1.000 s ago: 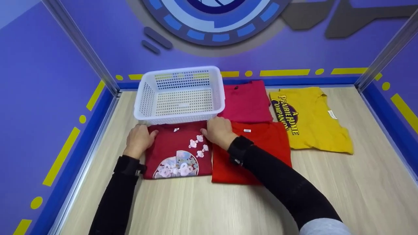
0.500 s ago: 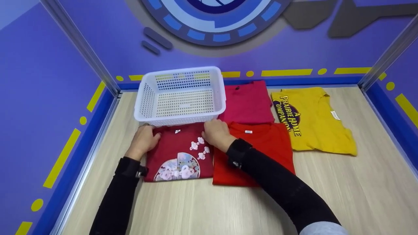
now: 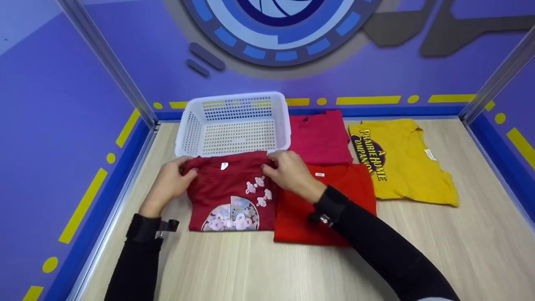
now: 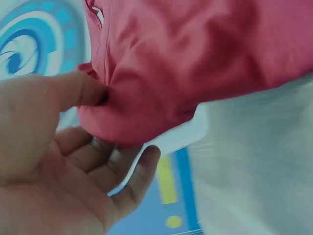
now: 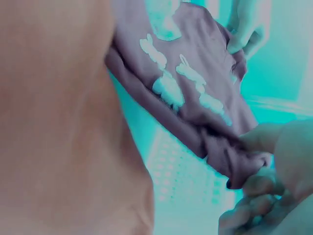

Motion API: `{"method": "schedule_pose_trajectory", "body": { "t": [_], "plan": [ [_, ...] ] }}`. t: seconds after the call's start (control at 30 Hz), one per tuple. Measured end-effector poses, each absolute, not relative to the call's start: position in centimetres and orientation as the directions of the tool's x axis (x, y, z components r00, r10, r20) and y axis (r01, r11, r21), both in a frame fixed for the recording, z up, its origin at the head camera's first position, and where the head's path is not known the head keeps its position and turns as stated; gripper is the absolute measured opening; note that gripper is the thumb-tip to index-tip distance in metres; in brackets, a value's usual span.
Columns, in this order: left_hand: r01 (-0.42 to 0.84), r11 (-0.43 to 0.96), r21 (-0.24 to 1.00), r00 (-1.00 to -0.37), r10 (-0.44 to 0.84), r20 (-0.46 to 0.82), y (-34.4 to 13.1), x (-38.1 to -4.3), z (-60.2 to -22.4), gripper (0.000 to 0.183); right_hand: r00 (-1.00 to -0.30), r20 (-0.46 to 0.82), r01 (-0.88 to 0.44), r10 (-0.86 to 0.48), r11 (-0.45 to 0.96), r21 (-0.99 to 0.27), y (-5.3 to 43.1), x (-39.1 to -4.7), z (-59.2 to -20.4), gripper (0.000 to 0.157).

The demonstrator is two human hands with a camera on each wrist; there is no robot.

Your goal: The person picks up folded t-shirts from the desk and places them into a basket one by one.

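Note:
A folded dark red T-shirt [image 3: 232,184] with a pale flower print lies in front of the white basket, its far edge lifted. My left hand [image 3: 169,182] pinches the shirt's far left corner between thumb and fingers; the left wrist view shows the red cloth [image 4: 146,88] in that grip. The far right corner is pinched by my right hand [image 3: 292,171], and in the right wrist view the fingers [image 5: 259,183] hold the bunched cloth. Just behind the raised edge stands the white perforated basket [image 3: 238,149], its floor bare.
A bright red folded shirt [image 3: 326,205] lies under my right forearm. Behind it is a pink folded shirt [image 3: 319,138], beside the basket. Farther right lies a yellow printed shirt [image 3: 413,163]. Blue panel walls [image 3: 355,79] enclose the wooden table [image 3: 234,267] at the back and sides.
The far edge of the dark red shirt has risen off the table in both hands and now overlaps the basket's front. My left wrist has shifted outward to the left. The view has tilted up slightly.

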State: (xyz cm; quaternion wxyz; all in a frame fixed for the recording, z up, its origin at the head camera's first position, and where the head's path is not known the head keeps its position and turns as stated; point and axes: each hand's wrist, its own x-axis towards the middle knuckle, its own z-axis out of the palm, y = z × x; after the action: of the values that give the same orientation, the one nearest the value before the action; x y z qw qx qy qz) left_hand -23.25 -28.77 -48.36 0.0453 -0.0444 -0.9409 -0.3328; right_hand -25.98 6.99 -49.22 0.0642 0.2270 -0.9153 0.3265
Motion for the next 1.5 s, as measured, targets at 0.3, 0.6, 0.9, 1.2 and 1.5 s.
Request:
{"method": "schedule_pose_trajectory", "body": {
  "t": [0.3,0.6,0.9,1.2,1.5],
  "plan": [
    [0.234,0.667,0.707,-0.972,0.134,0.195,-29.2,-21.8,-40.9,0.027,-0.839,0.37,-0.526,-0.399,0.423,-0.738,9.7,-26.5,-43.9,0.028],
    [0.355,0.581,0.732,-0.935,0.201,0.293,-29.7,-22.8,-36.2,0.027,-0.833,0.423,-0.551,-0.357,0.475,-0.686,10.5,-27.2,-38.6,0.021],
    [0.316,0.672,0.67,-0.941,0.134,0.309,-29.0,-27.3,-33.2,0.029,-0.913,0.266,-0.397,-0.309,0.52,-0.757,9.9,-30.3,-35.4,0.02],
    [0.214,0.813,0.542,-0.972,0.124,0.198,-27.9,-34.7,-34.4,0.023,-0.956,0.076,-0.258,-0.283,0.69,-0.676,8.1,-37.8,-36.7,0.028],
    [0.094,0.905,0.415,-0.995,0.101,0.004,-26.6,-39.7,-38.7,0.034,-0.965,0.049,-0.24,-0.258,0.79,-0.564,6.2,-41.3,-40.8,0.026]
  ]
}}
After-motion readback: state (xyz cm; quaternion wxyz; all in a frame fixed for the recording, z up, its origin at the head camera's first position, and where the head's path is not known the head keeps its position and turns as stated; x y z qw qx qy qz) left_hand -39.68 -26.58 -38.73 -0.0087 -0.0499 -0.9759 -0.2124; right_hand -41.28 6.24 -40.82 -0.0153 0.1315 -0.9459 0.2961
